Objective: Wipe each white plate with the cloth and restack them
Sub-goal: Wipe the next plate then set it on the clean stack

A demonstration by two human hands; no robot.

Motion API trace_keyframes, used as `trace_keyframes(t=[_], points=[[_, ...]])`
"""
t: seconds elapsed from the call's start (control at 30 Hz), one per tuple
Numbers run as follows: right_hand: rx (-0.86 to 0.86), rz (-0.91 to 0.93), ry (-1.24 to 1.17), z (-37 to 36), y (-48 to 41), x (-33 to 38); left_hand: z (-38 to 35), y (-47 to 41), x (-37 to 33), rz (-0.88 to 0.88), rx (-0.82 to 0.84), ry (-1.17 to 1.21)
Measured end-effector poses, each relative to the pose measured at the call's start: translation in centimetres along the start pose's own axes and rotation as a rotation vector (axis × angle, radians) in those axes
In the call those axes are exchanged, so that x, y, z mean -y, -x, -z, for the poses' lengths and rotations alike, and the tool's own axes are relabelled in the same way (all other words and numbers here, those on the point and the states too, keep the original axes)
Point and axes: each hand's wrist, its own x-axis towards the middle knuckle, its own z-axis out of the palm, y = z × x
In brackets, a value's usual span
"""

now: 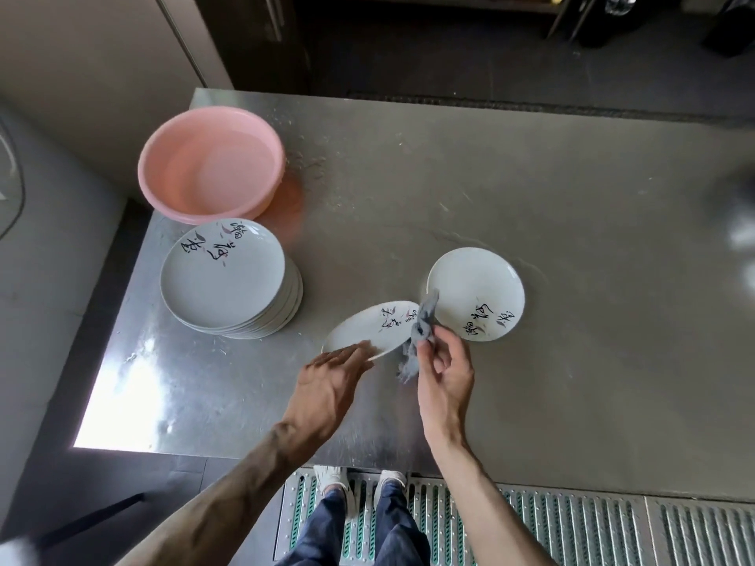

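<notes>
The left hand (335, 367) grips the near rim of a white plate (374, 328), fingers curled over its edge, and holds it tilted off the steel table (531, 189), probably so its face is presented to the other hand. The right hand (443, 375) pinches a crumpled grey cloth (421, 328) between thumb and fingertips; the cloth lies against the plate's edge at about 3 o'clock and hangs below it, which suggests the wiping of this plate is under way or just finishing.

At 10 o'clock from the hands sits the tall stack of plates (228, 279), its top plate showing black brush lettering; most likely these are still to be wiped. At 2 o'clock, just beyond the cloth, a single plate (476, 294) lies flat on the table, apparently the start of the finished pile, set well apart from the stack so wiped and unwiped do not mix. A pink basin (210, 163) stands at 11 o'clock, touching or just behind the stack, with water spots on the table beside it
</notes>
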Motion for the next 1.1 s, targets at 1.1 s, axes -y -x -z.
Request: trace_keyframes(t=[1.1], points=[[0.538,0.802,0.666,-0.3,0.8,10.3,8.0,0.9,-2.9,0.45,0.11,1.439]])
